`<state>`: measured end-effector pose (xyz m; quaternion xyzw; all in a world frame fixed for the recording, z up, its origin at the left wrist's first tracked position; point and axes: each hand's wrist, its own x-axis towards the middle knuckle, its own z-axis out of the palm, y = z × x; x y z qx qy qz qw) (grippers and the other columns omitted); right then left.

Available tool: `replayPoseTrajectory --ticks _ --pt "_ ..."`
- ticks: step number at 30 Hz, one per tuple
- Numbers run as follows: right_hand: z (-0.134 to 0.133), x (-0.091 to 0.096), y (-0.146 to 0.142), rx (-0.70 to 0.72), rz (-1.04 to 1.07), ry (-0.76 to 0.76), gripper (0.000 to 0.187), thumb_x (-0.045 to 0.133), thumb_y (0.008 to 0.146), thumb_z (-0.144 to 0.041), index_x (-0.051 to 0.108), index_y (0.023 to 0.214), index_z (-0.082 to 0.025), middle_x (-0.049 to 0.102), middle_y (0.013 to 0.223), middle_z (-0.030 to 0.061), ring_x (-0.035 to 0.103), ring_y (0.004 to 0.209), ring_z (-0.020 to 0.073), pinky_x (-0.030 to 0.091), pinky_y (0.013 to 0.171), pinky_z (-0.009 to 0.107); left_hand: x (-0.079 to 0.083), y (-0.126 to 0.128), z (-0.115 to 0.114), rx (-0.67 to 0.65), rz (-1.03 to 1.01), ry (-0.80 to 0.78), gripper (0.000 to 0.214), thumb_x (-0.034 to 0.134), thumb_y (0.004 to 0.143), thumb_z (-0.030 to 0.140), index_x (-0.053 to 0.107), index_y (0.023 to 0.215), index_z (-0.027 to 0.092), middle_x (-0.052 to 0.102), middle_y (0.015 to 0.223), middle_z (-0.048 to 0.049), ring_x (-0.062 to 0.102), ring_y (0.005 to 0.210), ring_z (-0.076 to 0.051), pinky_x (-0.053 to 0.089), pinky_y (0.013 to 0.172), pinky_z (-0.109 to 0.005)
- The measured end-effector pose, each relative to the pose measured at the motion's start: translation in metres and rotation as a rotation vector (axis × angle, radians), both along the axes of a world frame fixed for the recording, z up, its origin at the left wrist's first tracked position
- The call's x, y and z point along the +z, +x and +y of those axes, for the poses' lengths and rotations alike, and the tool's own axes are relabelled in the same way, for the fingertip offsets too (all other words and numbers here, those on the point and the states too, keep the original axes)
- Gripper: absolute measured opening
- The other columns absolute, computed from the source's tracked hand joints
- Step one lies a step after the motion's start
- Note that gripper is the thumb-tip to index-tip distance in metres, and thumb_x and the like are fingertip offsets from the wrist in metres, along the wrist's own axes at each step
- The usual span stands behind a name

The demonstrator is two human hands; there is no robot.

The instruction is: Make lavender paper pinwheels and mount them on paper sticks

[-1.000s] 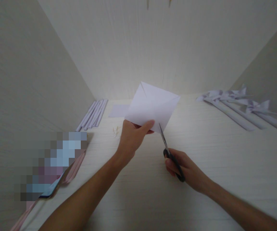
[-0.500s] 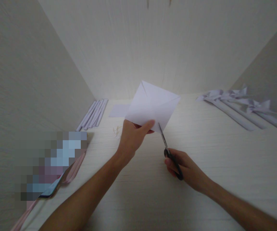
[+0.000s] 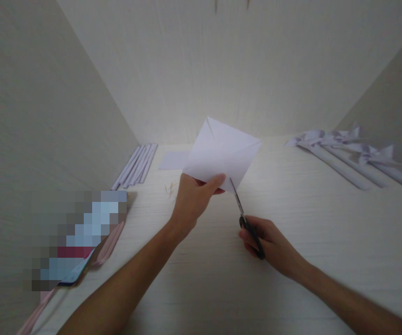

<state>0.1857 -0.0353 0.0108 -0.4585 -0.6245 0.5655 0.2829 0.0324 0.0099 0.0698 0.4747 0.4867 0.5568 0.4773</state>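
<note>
My left hand [image 3: 194, 197] pinches the near edge of a folded white paper sheet [image 3: 224, 153] and holds it up above the pale wooden tabletop [image 3: 229, 270]. My right hand [image 3: 267, 242] is closed round the black handles of a pair of scissors [image 3: 244, 218]. The blades point up and away, with their tips at the paper's lower edge, just right of my left thumb.
Rolled paper sticks [image 3: 136, 165] lie at the back left, next to a flat paper piece [image 3: 173, 159]. Paper pinwheels on sticks [image 3: 347, 153] lie at the right. Pink strips [image 3: 108, 244] and a blurred patch sit at the left. Walls enclose three sides.
The scissors have crept slightly forward into the paper's lower edge. Both hands have otherwise stayed almost where they were.
</note>
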Motion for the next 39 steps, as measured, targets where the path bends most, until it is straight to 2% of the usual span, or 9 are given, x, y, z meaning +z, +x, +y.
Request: replayPoseTrajectory --ticks 7,15,25,39 --pt "0.000 -0.001 -0.001 -0.019 0.004 -0.003 0.039 0.050 0.072 -0.052 0.036 0.058 -0.019 0.036 0.045 -0.0061 0.031 0.041 0.0059 0.023 0.038 0.021 0.003 0.001 -0.001 -0.016 0.012 -0.053 0.033 0.067 0.057 0.028 0.063 0.084 0.010 0.067 0.080 -0.0068 0.062 0.067 -0.016 0.054 0.059 -0.026" --pt "0.000 0.005 -0.002 -0.032 0.033 0.047 0.039 0.046 0.073 -0.055 0.038 0.060 -0.019 0.040 0.049 -0.0041 0.035 0.046 0.0078 0.029 0.043 0.022 -0.005 0.009 -0.006 -0.065 0.078 -0.096 0.022 0.065 0.059 0.028 0.063 0.073 0.011 0.066 0.069 -0.0040 0.060 0.058 -0.014 0.053 0.055 -0.024" --pt "0.000 0.011 -0.002 -0.015 0.026 0.028 0.042 0.048 0.070 -0.058 0.037 0.059 -0.019 0.038 0.050 -0.0043 0.034 0.047 0.0086 0.026 0.044 0.023 -0.006 0.007 -0.006 -0.088 0.066 -0.060 0.022 0.064 0.060 0.027 0.062 0.077 0.013 0.065 0.070 -0.0026 0.060 0.061 -0.013 0.052 0.054 -0.022" --pt "0.002 0.004 -0.003 -0.045 0.059 0.028 0.036 0.050 0.073 -0.050 0.040 0.060 -0.018 0.039 0.050 -0.0045 0.033 0.045 0.0072 0.025 0.042 0.022 -0.007 0.008 -0.005 -0.078 0.094 -0.079 0.021 0.063 0.060 0.025 0.061 0.076 0.012 0.064 0.068 -0.0017 0.059 0.058 -0.012 0.052 0.053 -0.022"
